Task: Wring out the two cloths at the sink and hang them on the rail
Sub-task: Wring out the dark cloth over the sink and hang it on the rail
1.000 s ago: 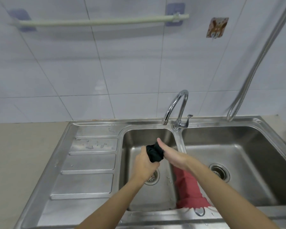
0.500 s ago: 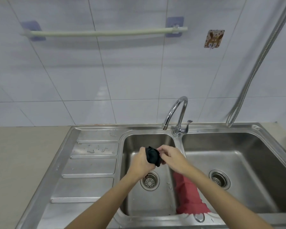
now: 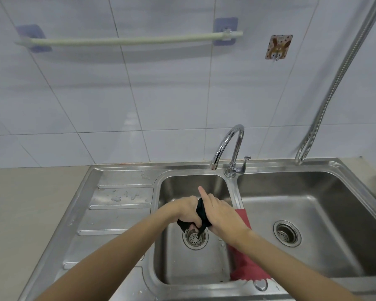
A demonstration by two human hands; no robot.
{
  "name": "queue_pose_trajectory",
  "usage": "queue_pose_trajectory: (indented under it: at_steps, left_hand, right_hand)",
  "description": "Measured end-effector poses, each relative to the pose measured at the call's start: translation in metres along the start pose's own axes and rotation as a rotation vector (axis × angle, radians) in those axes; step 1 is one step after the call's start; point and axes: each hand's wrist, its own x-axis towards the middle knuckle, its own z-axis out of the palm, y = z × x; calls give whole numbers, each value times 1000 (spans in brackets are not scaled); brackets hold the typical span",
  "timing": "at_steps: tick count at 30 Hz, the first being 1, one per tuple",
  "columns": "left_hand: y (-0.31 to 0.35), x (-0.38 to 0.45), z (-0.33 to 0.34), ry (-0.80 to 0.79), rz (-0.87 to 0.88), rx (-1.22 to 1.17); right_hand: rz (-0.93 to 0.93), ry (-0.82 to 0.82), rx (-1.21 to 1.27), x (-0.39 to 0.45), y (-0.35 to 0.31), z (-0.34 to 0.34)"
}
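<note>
Both hands hold one small black cloth (image 3: 202, 210) over the left bowl of the shiny steel double sink (image 3: 313, 185). The left hand (image 3: 183, 210) is curled tight around the cloth's left side, and the right hand (image 3: 220, 213) is wrapped around its right side. The right hand's fingers (image 3: 203, 193) are closed on the cloth, except one finger that points straight out toward the far wall. The cloth is squeezed into a dark, bunched, twisted lump between the two hands, and a thin tail of it hangs down just above the round drain with little holes (image 3: 195, 237).

A second cloth, a red one with a rough towel look (image 3: 245, 263), lies draped over the steel strip between the two bowls, partly under the right arm. Its near end has a white edge.

A curved, shiny silver tap (image 3: 230, 146) stands at the far side of the sink, between the bowls. To the left is the ribbed steel draining board (image 3: 117, 211) with some drops of water on it, and past that the smooth beige tabletop (image 3: 30, 213).

High on the white tiled wall (image 3: 161, 94) is a long, thin, pale green rail (image 3: 128, 41) held by two purple sticky pads. Nothing hangs on it. A bendy metal hose (image 3: 339, 83) runs down the wall at the right.
</note>
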Motion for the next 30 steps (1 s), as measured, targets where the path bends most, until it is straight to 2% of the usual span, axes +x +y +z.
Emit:
queue_pose_trajectory:
  at_steps: [2, 5, 10, 16, 20, 23, 25, 28, 30]
  left_hand:
    - [5, 2, -1, -20, -4, 86]
    - [9, 6, -2, 13, -37, 232]
    - [0, 10, 5, 112, 0, 406]
    - [-24, 16, 16, 309, 70, 673]
    - [-36, 22, 17, 368, 130, 883]
    - [-43, 29, 15, 366, 157, 1021]
    - [-42, 31, 15, 362, 179, 1041]
    - [-37, 34, 14, 382, 200, 1037]
    - [-38, 38, 16, 391, 198, 1009]
  right_hand:
    - [72, -16, 22, 5, -1, 5]
    - [118, -128, 187, 13, -4, 1]
    - [100, -262, 67, 21, -2, -8]
    - [53, -436, 73, 34, -1, -9]
    - [79, -564, 187, 49, 4, -6]
    - [130, -787, 373, 63, 12, 6]
    - [210, -933, 527, 69, 20, 15]
    - [370, -1051, 694, 72, 31, 12]
    - [400, -1103, 732, 71, 36, 7]
